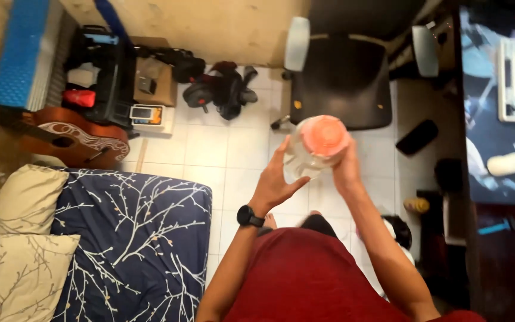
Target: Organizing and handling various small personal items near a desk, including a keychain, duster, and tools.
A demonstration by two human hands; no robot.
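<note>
A clear plastic jar (312, 152) with a round pink lid (324, 135) was up in the air, above the white tiled floor (222, 149). It stood almost upright, with the lid on top facing the camera. The jar looked see-through, and what was inside could not be told.

Warm, fairly dim indoor light falls across the room; the white floor tiles (227, 149) are brightest. The right side sinks into deep shadow. The clear jar (314, 149) is motion-blurred, and wide-angle distortion bends the edges.
</note>
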